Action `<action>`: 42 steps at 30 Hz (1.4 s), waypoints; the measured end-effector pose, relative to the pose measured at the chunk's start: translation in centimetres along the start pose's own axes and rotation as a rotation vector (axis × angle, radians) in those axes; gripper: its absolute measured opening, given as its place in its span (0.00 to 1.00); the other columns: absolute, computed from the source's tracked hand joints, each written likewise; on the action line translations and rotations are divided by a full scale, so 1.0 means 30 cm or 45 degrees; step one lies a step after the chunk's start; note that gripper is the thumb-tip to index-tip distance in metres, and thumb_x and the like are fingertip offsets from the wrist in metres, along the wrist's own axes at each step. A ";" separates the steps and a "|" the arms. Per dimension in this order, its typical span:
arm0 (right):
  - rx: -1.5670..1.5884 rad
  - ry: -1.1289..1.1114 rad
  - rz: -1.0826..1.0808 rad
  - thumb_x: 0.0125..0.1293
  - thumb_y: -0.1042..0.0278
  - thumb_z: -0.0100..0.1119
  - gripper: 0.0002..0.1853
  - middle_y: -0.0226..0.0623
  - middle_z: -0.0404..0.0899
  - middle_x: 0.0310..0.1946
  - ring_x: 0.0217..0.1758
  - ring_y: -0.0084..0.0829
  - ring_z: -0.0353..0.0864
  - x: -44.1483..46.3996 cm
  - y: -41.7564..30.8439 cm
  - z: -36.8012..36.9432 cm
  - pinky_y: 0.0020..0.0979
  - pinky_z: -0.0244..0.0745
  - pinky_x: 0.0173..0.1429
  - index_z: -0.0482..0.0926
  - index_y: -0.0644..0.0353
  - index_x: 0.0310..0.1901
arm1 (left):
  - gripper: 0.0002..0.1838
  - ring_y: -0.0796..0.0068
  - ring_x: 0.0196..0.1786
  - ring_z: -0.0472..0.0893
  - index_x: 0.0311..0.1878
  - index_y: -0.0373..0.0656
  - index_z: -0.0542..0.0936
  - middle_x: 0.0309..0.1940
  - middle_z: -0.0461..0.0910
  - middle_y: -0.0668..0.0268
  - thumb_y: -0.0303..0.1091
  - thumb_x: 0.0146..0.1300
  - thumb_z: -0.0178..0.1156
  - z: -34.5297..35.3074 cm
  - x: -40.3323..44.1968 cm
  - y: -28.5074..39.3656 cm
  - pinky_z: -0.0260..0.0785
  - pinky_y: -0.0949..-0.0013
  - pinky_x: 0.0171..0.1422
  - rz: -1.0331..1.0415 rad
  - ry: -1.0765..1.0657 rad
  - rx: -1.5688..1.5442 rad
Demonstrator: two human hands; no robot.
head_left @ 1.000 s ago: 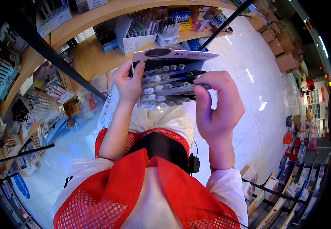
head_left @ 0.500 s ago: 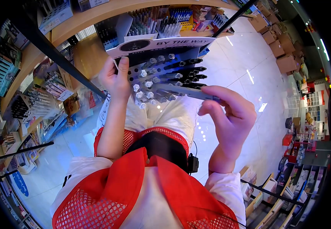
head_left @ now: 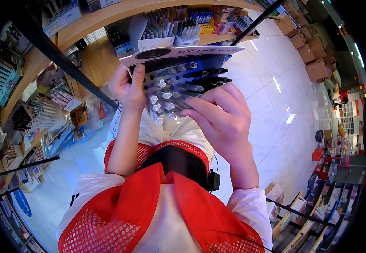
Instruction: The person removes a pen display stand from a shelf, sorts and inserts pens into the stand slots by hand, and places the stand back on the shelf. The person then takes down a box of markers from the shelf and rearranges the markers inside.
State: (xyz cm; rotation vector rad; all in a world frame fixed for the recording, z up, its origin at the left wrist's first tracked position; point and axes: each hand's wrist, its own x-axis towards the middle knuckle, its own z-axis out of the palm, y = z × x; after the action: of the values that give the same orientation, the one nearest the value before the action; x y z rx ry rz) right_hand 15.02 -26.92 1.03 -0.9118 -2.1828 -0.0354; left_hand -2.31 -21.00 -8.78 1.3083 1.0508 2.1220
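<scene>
A pen display box (head_left: 199,52) with "BY THE WAY" on its header card is held tilted in front of me. My left hand (head_left: 129,88) is closed on its left edge, the thumb lying over the front. Clear-and-white pens (head_left: 162,83) stand in the holes on the left and middle. Black pens (head_left: 210,71) fill the right side, partly hidden by my right hand (head_left: 227,116). Thumb and forefinger of that hand are pinched at the lower pens, on a grey pen (head_left: 182,102) whose far end is lost among the others.
Wooden shelves (head_left: 103,17) with several pen boxes run along the top and left. A black metal post (head_left: 65,63) crosses at the left. Cardboard boxes (head_left: 315,69) are stacked on the tiled floor at right. A low rack (head_left: 305,211) stands at lower right.
My right hand has moved left with the grey pen, from out at the right to in among the pens of the display. The display has shifted slightly; my left hand keeps its hold.
</scene>
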 end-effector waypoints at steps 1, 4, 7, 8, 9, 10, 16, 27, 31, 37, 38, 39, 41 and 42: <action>0.005 -0.014 -0.007 0.36 0.72 0.70 0.13 0.30 0.73 0.21 0.26 0.30 0.69 0.004 -0.003 -0.004 0.28 0.64 0.29 0.80 0.59 0.28 | 0.11 0.87 0.28 0.68 0.39 0.33 0.77 0.25 0.74 0.73 0.33 0.60 0.58 -0.005 -0.001 -0.013 0.59 0.82 0.31 -0.022 -0.011 0.009; 0.000 -0.069 -0.001 0.36 0.72 0.69 0.13 0.29 0.72 0.21 0.27 0.30 0.68 0.010 -0.015 -0.013 0.29 0.64 0.30 0.80 0.59 0.28 | 0.11 0.87 0.28 0.68 0.39 0.33 0.77 0.26 0.74 0.73 0.33 0.60 0.58 -0.013 0.002 -0.040 0.59 0.82 0.32 -0.019 -0.024 0.002; -0.035 -0.137 0.007 0.38 0.71 0.67 0.11 0.28 0.71 0.23 0.29 0.30 0.68 0.000 -0.029 -0.012 0.30 0.63 0.32 0.79 0.58 0.27 | 0.12 0.87 0.29 0.68 0.40 0.33 0.77 0.27 0.74 0.73 0.33 0.61 0.58 -0.005 0.008 -0.010 0.59 0.83 0.33 0.013 0.005 -0.019; -0.051 -0.147 -0.014 0.39 0.70 0.66 0.10 0.27 0.70 0.24 0.31 0.29 0.68 -0.009 -0.024 -0.003 0.29 0.62 0.33 0.78 0.58 0.27 | 0.12 0.87 0.29 0.68 0.40 0.33 0.77 0.27 0.74 0.73 0.33 0.61 0.57 -0.002 0.009 0.003 0.59 0.83 0.34 0.021 0.018 -0.027; -0.067 -0.156 -0.034 0.41 0.69 0.64 0.08 0.26 0.69 0.25 0.32 0.28 0.67 -0.014 -0.023 0.003 0.29 0.61 0.33 0.77 0.57 0.26 | 0.12 0.87 0.30 0.68 0.40 0.33 0.77 0.28 0.75 0.72 0.33 0.61 0.57 -0.003 0.009 0.006 0.59 0.83 0.34 0.024 0.015 -0.029; -0.064 -0.146 0.000 0.40 0.71 0.66 0.09 0.27 0.69 0.24 0.31 0.30 0.68 -0.012 -0.029 0.006 0.29 0.62 0.33 0.78 0.58 0.27 | 0.12 0.87 0.30 0.69 0.40 0.33 0.77 0.28 0.75 0.72 0.33 0.61 0.57 -0.004 0.008 0.007 0.59 0.83 0.34 0.028 0.012 -0.032; -0.016 -0.128 0.151 0.40 0.72 0.68 0.09 0.29 0.68 0.22 0.29 0.32 0.67 0.022 -0.041 0.005 0.29 0.63 0.32 0.80 0.59 0.27 | 0.12 0.86 0.31 0.70 0.40 0.33 0.77 0.29 0.75 0.71 0.33 0.61 0.58 0.003 0.004 0.018 0.61 0.82 0.36 0.033 0.016 -0.037; -0.150 -0.370 0.163 0.40 0.69 0.66 0.08 0.27 0.63 0.23 0.32 0.30 0.65 0.069 -0.061 -0.017 0.30 0.58 0.38 0.82 0.53 0.27 | 0.12 0.82 0.36 0.72 0.40 0.33 0.76 0.34 0.78 0.67 0.34 0.61 0.57 0.008 -0.004 0.029 0.63 0.79 0.43 0.060 0.055 -0.066; -0.261 -0.349 0.101 0.39 0.71 0.65 0.09 0.27 0.62 0.23 0.32 0.30 0.64 0.059 -0.037 -0.010 0.29 0.58 0.38 0.82 0.52 0.27 | 0.13 0.83 0.36 0.71 0.40 0.33 0.76 0.34 0.77 0.68 0.35 0.62 0.57 0.006 0.002 0.024 0.62 0.79 0.42 0.055 0.056 -0.087; -0.119 -0.282 0.144 0.41 0.75 0.64 0.09 0.27 0.68 0.26 0.35 0.31 0.67 0.064 -0.055 -0.030 0.29 0.61 0.40 0.82 0.54 0.28 | 0.12 0.81 0.36 0.73 0.40 0.32 0.77 0.34 0.78 0.67 0.33 0.61 0.57 -0.002 -0.002 0.018 0.63 0.78 0.43 0.032 0.051 -0.098; -0.036 -0.191 0.150 0.41 0.75 0.64 0.09 0.27 0.70 0.27 0.36 0.32 0.68 0.059 -0.047 -0.026 0.30 0.62 0.41 0.81 0.55 0.28 | 0.12 0.81 0.36 0.73 0.39 0.32 0.77 0.33 0.78 0.67 0.33 0.61 0.57 -0.006 -0.001 0.015 0.63 0.79 0.43 0.043 0.047 -0.101; 0.045 -0.102 0.154 0.41 0.76 0.64 0.09 0.27 0.72 0.27 0.37 0.32 0.69 0.056 -0.042 -0.024 0.30 0.62 0.41 0.81 0.55 0.28 | 0.11 0.81 0.35 0.73 0.39 0.32 0.77 0.33 0.78 0.67 0.33 0.60 0.57 -0.009 -0.002 0.012 0.64 0.79 0.42 0.038 0.037 -0.089; -0.059 -0.022 0.164 0.40 0.75 0.66 0.09 0.27 0.76 0.29 0.38 0.33 0.71 0.051 -0.041 -0.021 0.30 0.63 0.42 0.80 0.56 0.28 | 0.10 0.82 0.33 0.73 0.37 0.33 0.77 0.31 0.78 0.68 0.32 0.59 0.58 -0.011 -0.007 0.008 0.64 0.79 0.40 0.022 0.016 -0.071; -0.095 -0.018 0.155 0.41 0.74 0.66 0.09 0.27 0.76 0.29 0.37 0.33 0.71 0.049 -0.039 -0.015 0.30 0.63 0.42 0.80 0.56 0.28 | 0.10 0.81 0.32 0.74 0.36 0.33 0.78 0.30 0.78 0.67 0.32 0.59 0.59 -0.008 -0.010 0.009 0.65 0.79 0.39 0.049 0.007 -0.019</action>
State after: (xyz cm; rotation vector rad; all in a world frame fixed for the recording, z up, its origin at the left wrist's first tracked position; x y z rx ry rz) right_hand 13.91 -27.04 2.60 -1.0883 -2.1472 -0.0522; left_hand -2.38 -21.46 -8.80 1.3268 1.0181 2.1589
